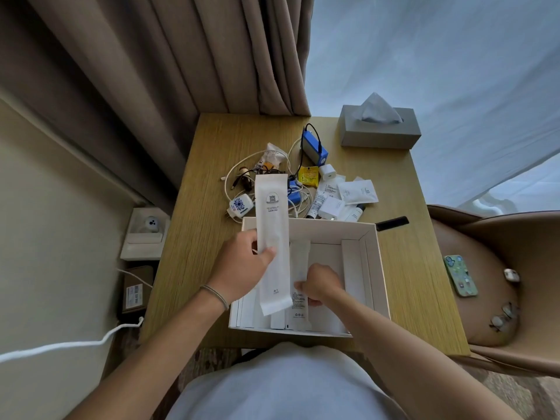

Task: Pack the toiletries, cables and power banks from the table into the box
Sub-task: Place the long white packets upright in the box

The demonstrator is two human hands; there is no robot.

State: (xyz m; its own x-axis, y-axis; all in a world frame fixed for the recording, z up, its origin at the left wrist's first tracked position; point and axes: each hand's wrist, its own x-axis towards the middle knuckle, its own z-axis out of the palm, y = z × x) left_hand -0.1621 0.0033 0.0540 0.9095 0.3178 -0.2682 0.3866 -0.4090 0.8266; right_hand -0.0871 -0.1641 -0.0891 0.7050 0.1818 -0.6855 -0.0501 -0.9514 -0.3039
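Here the left hand (242, 265) is curled around a long white packet (272, 234), thumb across its front and fingers behind, gripping it near the middle. The packet stands nearly upright, its top reaching over the far rim of the box (371, 268) and its lower end hanging inside, over the left part. The right hand (318, 286) is down in the box, just beside the packet's lower end, fingers bent and pinching a second white sachet (298, 298) that lies lengthwise on the box floor. More flat white sachets lie alongside it, towards the near wall.

The box sits open on the table (188, 268), right in front of the person. Beyond its far wall, well clear of both hands, lies the unpacked heap: white cables (230, 177) tangled with a patterned plug (239, 206), a blue power bank (315, 148) standing further back, a yellow sachet (308, 175), a white charger cube (326, 172), and small tubes and white sachets (357, 191) at the right. A black comb (392, 223) lies just off the box's far right corner. A grey tissue box (380, 128) stands at the table's far right.
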